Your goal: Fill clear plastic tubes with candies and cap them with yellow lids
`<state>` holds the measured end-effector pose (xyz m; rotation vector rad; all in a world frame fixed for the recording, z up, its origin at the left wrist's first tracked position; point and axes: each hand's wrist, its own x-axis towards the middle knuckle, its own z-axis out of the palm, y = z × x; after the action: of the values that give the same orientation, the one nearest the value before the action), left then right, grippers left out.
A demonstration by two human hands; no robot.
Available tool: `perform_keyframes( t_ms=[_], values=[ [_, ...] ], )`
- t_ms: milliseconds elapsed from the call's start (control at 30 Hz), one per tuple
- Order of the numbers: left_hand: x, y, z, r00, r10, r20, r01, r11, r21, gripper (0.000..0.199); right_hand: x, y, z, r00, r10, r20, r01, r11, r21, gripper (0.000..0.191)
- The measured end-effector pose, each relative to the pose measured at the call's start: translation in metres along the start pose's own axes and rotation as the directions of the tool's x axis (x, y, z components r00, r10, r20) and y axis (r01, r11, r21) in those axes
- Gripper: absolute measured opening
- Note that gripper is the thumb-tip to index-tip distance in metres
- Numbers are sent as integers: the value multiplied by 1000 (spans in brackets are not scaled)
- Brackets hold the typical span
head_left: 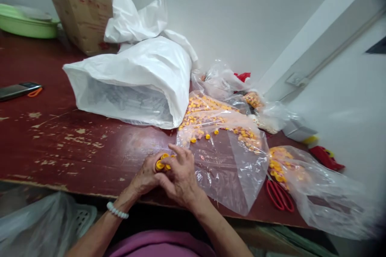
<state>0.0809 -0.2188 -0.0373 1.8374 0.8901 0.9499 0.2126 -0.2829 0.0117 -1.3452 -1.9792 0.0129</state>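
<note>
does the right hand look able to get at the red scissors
Probably yes: the red scissors have uncovered handles, and only a low clear bag lies between. The right hand is at the yellow pieces, though, and would likely have to leave them.

recorded bright yellow on the round caps (159, 165). logged yellow mixed with pink on the small pieces (205, 120) inside the transparent, colourless plastic bag (247, 176). noted dark red, mottled with pale worn patches, on the tabletop (18, 136). found plain white on the sack (144, 64), brown with reddish print on the cardboard carton (87, 16), light green on the basin (27, 27), red on the scissor handles (280, 196), pale blue-green on the bead bracelet (117, 211), pinkish purple on the garment (163, 245).
</note>
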Motion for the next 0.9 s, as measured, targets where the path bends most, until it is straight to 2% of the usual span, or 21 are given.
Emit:
perform_keyframes(
  t_ms=[100,200,333,433,500,567,633,700,800,900],
  values=[
    [2,-3,0,1000,7,-6,-7,1000,-9,15,-6,3,16,999,-53,10,54,996,-66,43],
    [6,-8,0,1000,1,-13,-1,1000,-18,17,-8,5,25,999,-53,9,54,994,-91,46],
    [5,-5,0,999,-34,-32,31,996,-83,22,-9,0,9,998,-26,59,28,999,-37,51],
    [2,9,-4,990,-127,-65,114,977,-182,22,-7,-2,-12,1000,4,4,-4,1000,-9,72],
    [0,20,-8,983,-174,-65,153,956,-250,25,-4,0,-18,999,-43,24,44,997,-57,85],
    [-3,30,-12,984,-173,-50,149,939,-310,25,-1,0,-13,984,-146,100,156,982,-104,91],
    [-11,36,-12,989,-140,-35,119,928,-354,22,-1,-3,-2,956,-255,147,271,957,-103,86],
    [-24,39,-11,992,-124,-40,98,912,-399,19,-5,-10,11,936,-331,123,340,938,-64,74],
    [-44,32,-9,982,-186,-45,136,844,-519,17,-10,-21,25,923,-377,75,379,925,-12,57],
    [-66,25,-14,952,-294,-82,188,775,-603,17,-9,-33,38,900,-424,98,422,906,39,55]
  ],
)
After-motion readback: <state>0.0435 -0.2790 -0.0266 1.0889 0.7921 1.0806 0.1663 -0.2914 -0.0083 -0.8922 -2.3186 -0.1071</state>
